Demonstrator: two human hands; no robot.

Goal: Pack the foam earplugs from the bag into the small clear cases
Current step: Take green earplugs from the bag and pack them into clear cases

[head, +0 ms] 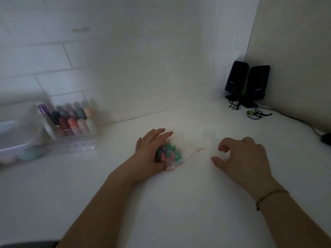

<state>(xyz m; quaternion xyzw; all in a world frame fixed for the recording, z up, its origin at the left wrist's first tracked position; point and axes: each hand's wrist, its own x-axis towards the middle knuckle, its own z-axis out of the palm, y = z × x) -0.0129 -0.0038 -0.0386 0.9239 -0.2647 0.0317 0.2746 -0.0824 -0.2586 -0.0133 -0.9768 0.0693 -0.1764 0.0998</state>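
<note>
Head view, dim and blurry. Left hand (149, 151) lies on the left side of the bag (176, 154), fingers fairly straight over the top, palm against the earplugs (168, 152) bunched inside. The bag rests on the counter (161, 203), its red zip strip running toward the right. Right hand (240, 158) is just right of the bag, fingers loosely curled, thumb out, holding nothing I can make out. A faint clear patch, maybe a case (209, 136), sits just beyond the right fingers; too washed out to be sure, and I can't count any cases.

Risks, my guess: clear cases on a white counter in low light are easy to miss or knock. Can't tell if the zip is open; if it is, pressing the bag could squeeze plugs out, and foam plugs roll. Pulling the slack plastic one-handed could drag the whole bag.

Surface: plain white counter, smooth, meeting a white tiled wall. Left: clear organiser (71, 127) with coloured bottles, beside a clear tub (18, 133). Back right corner: two black speakers (248, 81) with trailing cable (290, 117), well apart from the hands. Right wrist has a bracelet (270, 196).
</note>
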